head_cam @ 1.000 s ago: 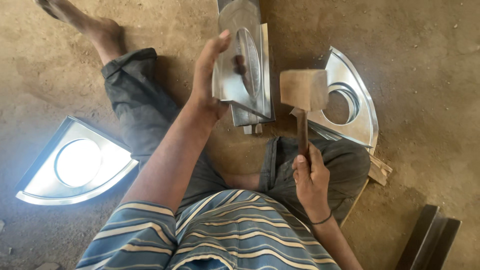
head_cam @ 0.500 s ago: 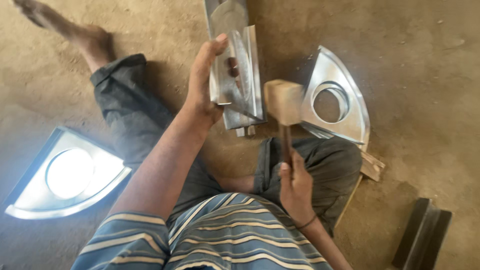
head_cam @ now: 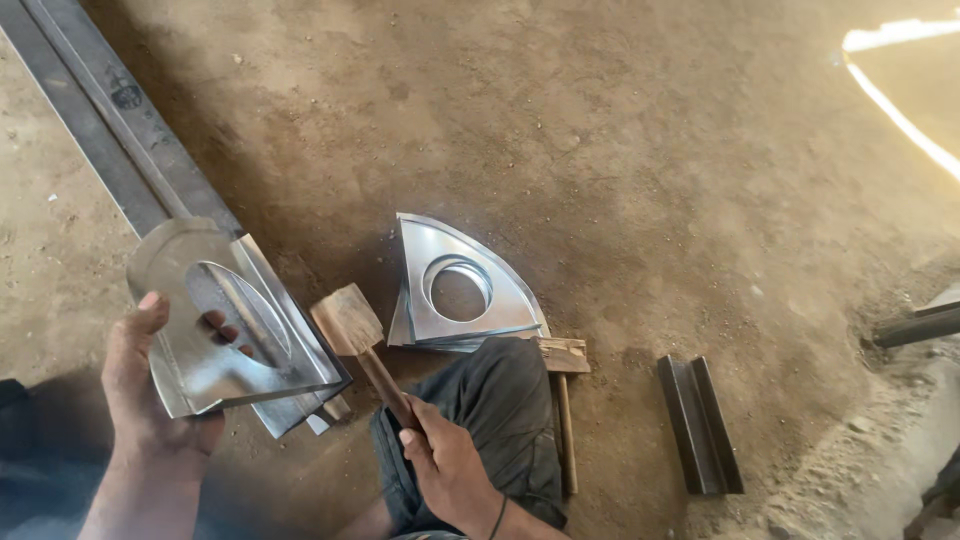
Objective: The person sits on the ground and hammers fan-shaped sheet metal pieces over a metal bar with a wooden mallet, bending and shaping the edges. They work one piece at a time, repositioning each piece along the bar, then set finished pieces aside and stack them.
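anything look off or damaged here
Nothing stands out. The left hand holds a sheet-metal piece against the long steel rail, the right hand grips a wooden mallet, and the stacked metal pieces lie neatly on the dirt floor.

- The left hand (head_cam: 150, 395) wraps the near edge of the metal sheet (head_cam: 225, 325); part of its fingers show only through the sheet's oval hole, and the forearm leaves the bottom edge.
- The steel rail (head_cam: 110, 120) runs off the top left corner, and its near end is hidden under the sheet.
- The right hand (head_cam: 450, 470) covers the end of the mallet (head_cam: 350, 325) handle; its wrist is cut by the bottom edge.
- A second hammer (head_cam: 562, 385) lies half hidden behind the trouser leg (head_cam: 500, 420).
- The dark bar (head_cam: 915, 325) at the right edge is cut off.
- How many pieces make up the plate stack (head_cam: 460, 290) cannot be told.
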Available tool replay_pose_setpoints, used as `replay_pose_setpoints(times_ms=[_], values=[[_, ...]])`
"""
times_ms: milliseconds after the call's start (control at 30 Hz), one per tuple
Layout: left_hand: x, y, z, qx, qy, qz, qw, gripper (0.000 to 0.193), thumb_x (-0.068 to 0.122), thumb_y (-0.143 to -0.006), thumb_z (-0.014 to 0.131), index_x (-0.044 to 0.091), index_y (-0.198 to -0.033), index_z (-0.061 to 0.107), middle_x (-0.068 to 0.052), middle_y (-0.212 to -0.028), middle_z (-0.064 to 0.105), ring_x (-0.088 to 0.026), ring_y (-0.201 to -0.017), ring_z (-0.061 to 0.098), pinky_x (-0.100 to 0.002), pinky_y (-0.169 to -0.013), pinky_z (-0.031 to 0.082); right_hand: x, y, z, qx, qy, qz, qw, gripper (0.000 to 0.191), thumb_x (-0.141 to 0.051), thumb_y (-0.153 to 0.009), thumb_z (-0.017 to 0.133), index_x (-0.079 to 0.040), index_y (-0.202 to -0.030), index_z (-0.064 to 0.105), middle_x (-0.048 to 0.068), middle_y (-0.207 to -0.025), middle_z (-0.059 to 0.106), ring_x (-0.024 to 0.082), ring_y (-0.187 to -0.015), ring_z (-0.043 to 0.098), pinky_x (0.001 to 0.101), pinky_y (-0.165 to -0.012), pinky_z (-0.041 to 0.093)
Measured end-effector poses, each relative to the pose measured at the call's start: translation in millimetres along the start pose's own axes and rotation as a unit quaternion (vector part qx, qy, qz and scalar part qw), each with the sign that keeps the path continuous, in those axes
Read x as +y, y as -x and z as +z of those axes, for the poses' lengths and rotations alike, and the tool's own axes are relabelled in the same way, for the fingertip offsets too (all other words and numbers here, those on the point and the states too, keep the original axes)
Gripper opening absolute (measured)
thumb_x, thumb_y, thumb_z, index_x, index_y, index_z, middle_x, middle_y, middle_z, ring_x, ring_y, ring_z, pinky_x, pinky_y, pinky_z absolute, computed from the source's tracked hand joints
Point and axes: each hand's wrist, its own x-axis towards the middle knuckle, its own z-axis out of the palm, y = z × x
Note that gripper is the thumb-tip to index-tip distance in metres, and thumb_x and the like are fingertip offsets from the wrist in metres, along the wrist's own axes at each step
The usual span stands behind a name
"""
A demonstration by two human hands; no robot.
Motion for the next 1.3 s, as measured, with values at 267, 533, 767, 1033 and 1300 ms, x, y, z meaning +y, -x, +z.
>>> replay_pose_setpoints(times_ms=[267,533,767,1033,1300], values=[[-1,8,13,-0.003,-0.008,0.012,1.0,0.047,0.044,-0.091,0.061,0.013,-0.126,0.061,-0.005,-0.1,0.065,-0.021,-0.092,0.066,-0.041,-0.08,0.057,11,-19,4,-0.046,0.04,0.045,0.997,0.038,-0.022,-0.104,0.054,-0.006,-0.139,0.054,0.026,-0.091,0.063,0.039,-0.081,0.068,0.0422,-0.077,0.056],[-6,-5,-15,0.019,-0.014,0.024,0.999,0.06,0.047,-0.074,0.071,0.017,-0.124,0.057,-0.004,-0.095,0.052,-0.018,-0.087,0.056,-0.041,-0.073,0.054,17,-42,41,-0.045,0.127,0.031,0.99,0.038,-0.022,-0.103,0.053,-0.009,-0.139,0.057,0.019,-0.093,0.074,0.03,-0.082,0.075,0.0385,-0.073,0.057],[-1,-4,-10,-0.023,0.004,0.034,0.999,0.065,0.052,-0.081,0.073,0.01,-0.123,0.05,-0.008,-0.102,0.047,-0.02,-0.091,0.051,-0.039,-0.075,0.051,18,-15,32,-0.02,0.085,-0.07,0.994,0.042,-0.019,-0.103,0.053,-0.006,-0.143,0.052,0.013,-0.086,0.066,0.02,-0.069,0.066,0.0336,-0.065,0.054],[-16,-20,-29,0.003,-0.008,0.027,1.0,0.062,0.057,-0.082,0.072,0.01,-0.119,0.055,-0.004,-0.096,0.05,-0.02,-0.089,0.054,-0.043,-0.077,0.051,46,11,28,-0.013,0.113,-0.032,0.993,0.045,-0.031,-0.104,0.049,-0.011,-0.144,0.054,0.016,-0.109,0.069,0.031,-0.078,0.07,0.0408,-0.071,0.054],[-29,-44,-47,-0.022,-0.1,0.201,0.974,0.044,0.046,-0.098,0.064,0.007,-0.119,0.064,-0.005,-0.122,0.059,-0.02,-0.099,0.049,-0.038,-0.085,0.042,89,-87,77,-0.102,0.254,0.135,0.952,0.049,-0.039,-0.106,0.051,-0.01,-0.145,0.056,0.021,-0.105,0.071,0.038,-0.091,0.07,0.0492,-0.082,0.055]])
